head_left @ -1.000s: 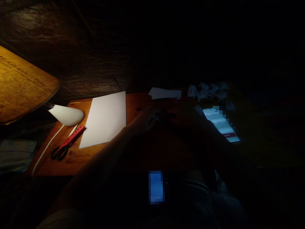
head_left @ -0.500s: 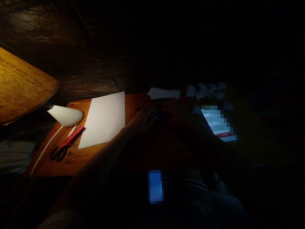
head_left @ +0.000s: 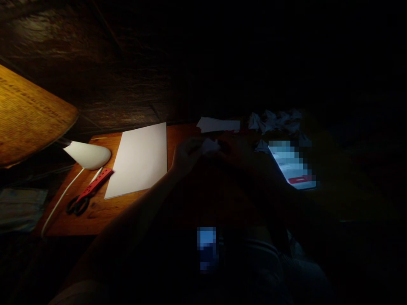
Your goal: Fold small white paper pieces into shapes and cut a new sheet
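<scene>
Between my two hands, over the middle of the dim table, is a small piece of folded white paper point(head_left: 210, 145). My left hand point(head_left: 188, 151) has its fingers closed on the paper's left side. My right hand point(head_left: 231, 153), very dark, meets the paper from the right; its fingers barely show, but they close toward it. How the paper is folded I cannot make out. Just beyond my hands lie flat white paper pieces point(head_left: 219, 124). Several folded or crumpled white paper shapes point(head_left: 275, 121) sit at the back right.
A stack of white sheets point(head_left: 140, 159) lies on the wooden table point(head_left: 95, 224) to the left. Beside it are scissors with black handles point(head_left: 78, 205), a red slotted strip point(head_left: 95, 184) and a lamp point(head_left: 87, 154) with its cord. A lit screen point(head_left: 291, 167) lies at right.
The white paper between my hands shows more plainly now, raised and turned toward me. My left hand has shifted slightly left and its fingers have turned. Everything else on the table stays put.
</scene>
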Demonstrator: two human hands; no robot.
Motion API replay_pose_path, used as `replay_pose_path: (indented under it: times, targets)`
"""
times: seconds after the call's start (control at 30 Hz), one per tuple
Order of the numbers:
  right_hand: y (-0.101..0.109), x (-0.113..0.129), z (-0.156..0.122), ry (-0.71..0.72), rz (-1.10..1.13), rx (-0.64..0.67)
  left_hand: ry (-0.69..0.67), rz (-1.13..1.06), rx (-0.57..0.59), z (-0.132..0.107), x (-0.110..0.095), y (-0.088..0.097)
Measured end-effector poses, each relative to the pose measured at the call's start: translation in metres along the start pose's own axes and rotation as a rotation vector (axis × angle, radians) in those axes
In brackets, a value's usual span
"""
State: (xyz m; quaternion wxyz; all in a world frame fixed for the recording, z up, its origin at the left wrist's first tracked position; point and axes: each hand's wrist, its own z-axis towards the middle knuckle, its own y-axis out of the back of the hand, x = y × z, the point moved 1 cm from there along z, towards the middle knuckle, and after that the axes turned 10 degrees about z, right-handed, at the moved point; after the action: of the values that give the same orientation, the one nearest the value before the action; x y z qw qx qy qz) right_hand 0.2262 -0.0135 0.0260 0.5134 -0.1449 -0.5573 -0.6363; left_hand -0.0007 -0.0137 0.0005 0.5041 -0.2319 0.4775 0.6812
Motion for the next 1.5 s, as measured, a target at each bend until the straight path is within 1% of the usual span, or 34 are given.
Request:
replay_pose_path:
  times: [0.1,0.2,0.33,0.53,0.6,0.7,0.8,0.83,0.9,0.97,1.0,1.07,1.1,1.13,1.2,1.27,1.3,1.37,1.43,1.5]
  targets:
    - [0.0,-0.001,0.001,-0.093,0.2,-0.067,0.089,-0.145,0.004,0.001,0.003,-0.002]
    - [-0.002,-0.001,0.002,-0.15,0.352,-0.101,0.145,-0.212,0.041,0.001,0.002,-0.001]
    - [-0.005,-0.002,0.002,-0.18,0.421,-0.115,0.162,-0.206,0.068,0.0,0.0,-0.002]
    - [-0.005,-0.007,0.006,-0.139,0.536,-0.119,0.195,-0.262,0.093,0.002,0.003,-0.003]
    - [-0.003,-0.008,0.007,-0.131,0.545,-0.093,0.221,-0.276,0.108,0.003,0.005,-0.003]
    - [0.001,-0.009,0.007,-0.142,0.507,0.0,0.231,-0.252,0.106,0.002,0.007,-0.004]
    - [0.002,-0.01,0.005,-0.131,0.359,0.072,0.199,-0.192,0.089,0.001,0.009,-0.003]
    - [0.002,-0.011,0.005,-0.122,0.301,0.068,0.187,-0.174,0.102,0.001,0.009,-0.003]
    - [-0.001,-0.012,0.004,-0.11,0.228,0.01,0.165,-0.146,0.151,0.0,0.01,-0.003]
    - [-0.006,-0.015,0.003,-0.108,0.259,-0.031,0.13,-0.106,0.203,-0.002,0.011,-0.004]
    - [-0.009,-0.016,0.003,-0.105,0.307,-0.019,0.108,-0.078,0.22,-0.003,0.012,-0.005]
    - [-0.014,-0.018,0.004,-0.096,0.413,0.051,0.072,-0.011,0.233,-0.004,0.012,-0.006]
    - [-0.015,-0.019,0.004,-0.096,0.441,0.073,0.059,0.024,0.219,-0.004,0.012,-0.005]
    - [-0.016,-0.02,0.005,-0.098,0.441,0.067,0.046,0.059,0.189,-0.003,0.011,-0.004]
    - [-0.014,-0.021,0.006,-0.118,0.378,-0.015,-0.007,0.15,0.097,-0.002,0.007,0.001]
    - [-0.01,-0.022,0.007,-0.147,0.295,-0.1,-0.108,0.259,0.034,0.0,0.001,0.006]
    - [-0.008,-0.022,0.007,-0.158,0.259,-0.115,-0.166,0.307,0.044,0.001,-0.002,0.008]
    - [-0.006,-0.021,0.007,-0.172,0.194,-0.096,-0.252,0.356,0.116,0.0,-0.006,0.009]
    - [-0.006,-0.019,0.006,-0.172,0.124,-0.057,-0.293,0.355,0.225,-0.001,-0.008,0.007]
    - [-0.007,-0.016,0.004,-0.176,0.043,-0.037,-0.305,0.349,0.318,-0.003,-0.007,0.003]
